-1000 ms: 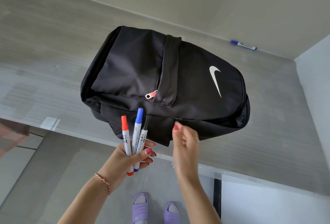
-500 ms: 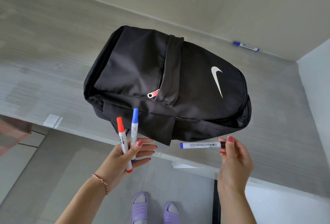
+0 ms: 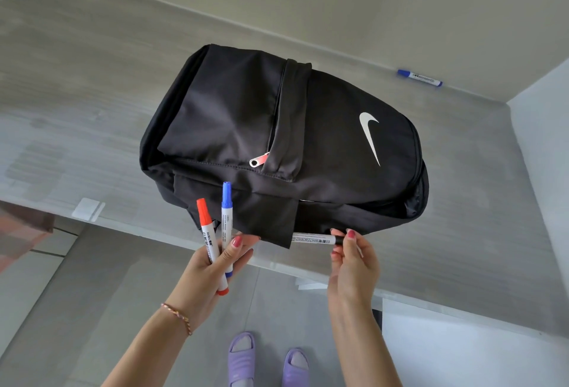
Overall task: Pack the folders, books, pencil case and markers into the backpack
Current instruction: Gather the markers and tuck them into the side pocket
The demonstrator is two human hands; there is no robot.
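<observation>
Markers come first, nearest the viewer: the left hand [image 3: 212, 266] grips two of them fanned upright, a red-capped marker [image 3: 210, 240] and a blue-capped marker [image 3: 226, 223], both with white printed barrels, its fingers curled round their lower halves. The right hand [image 3: 354, 263] pinches the black cap end of a third marker [image 3: 314, 238], held level, its white barrel running left until it is hidden under a loose black flap at the near side of the backpack [image 3: 323, 146]. That backpack lies on its back on the grey surface [image 3: 92, 109], black and smooth, with a white swoosh logo, a front pocket and a metal zip pull [image 3: 258, 160] tinged red. Furthest off, a fourth marker [image 3: 420, 78] with a blue cap lies on the surface close to the wall, well apart from the bag.
</observation>
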